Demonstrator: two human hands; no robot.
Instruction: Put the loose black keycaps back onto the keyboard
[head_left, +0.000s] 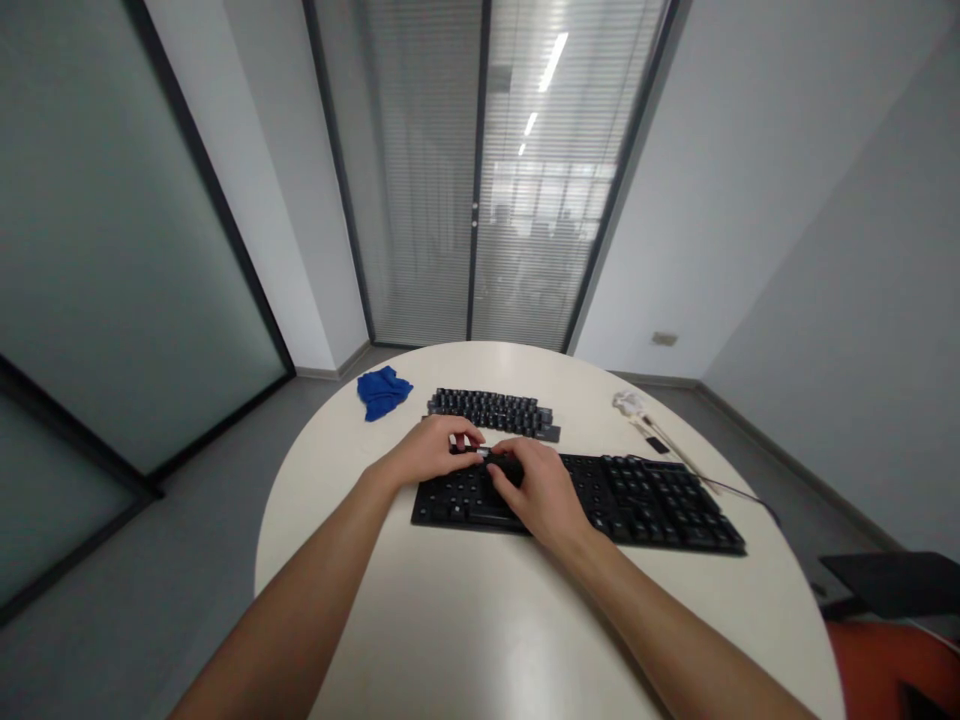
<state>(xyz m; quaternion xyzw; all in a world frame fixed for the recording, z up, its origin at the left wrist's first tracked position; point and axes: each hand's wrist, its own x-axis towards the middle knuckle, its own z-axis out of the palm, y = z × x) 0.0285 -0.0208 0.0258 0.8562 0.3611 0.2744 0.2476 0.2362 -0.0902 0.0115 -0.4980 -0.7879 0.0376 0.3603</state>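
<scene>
A black keyboard lies across the table in front of me, its left part stripped of many keycaps. My left hand is over its upper left corner, with thumb and fingers pinched on a small dark thing with a pale spot, too small to name. Close beside it, my right hand rests over the bare part of the keyboard. Its thumb and forefinger curl in toward the same spot, and what they hold is hidden. Just beyond the hands, loose black keycaps are laid out in rows.
A crumpled blue cloth lies at the far left of the round white table. Toward the right are a whitish bundle, thin sticks and a small black piece. The keyboard's cable runs over the right edge, near an orange chair.
</scene>
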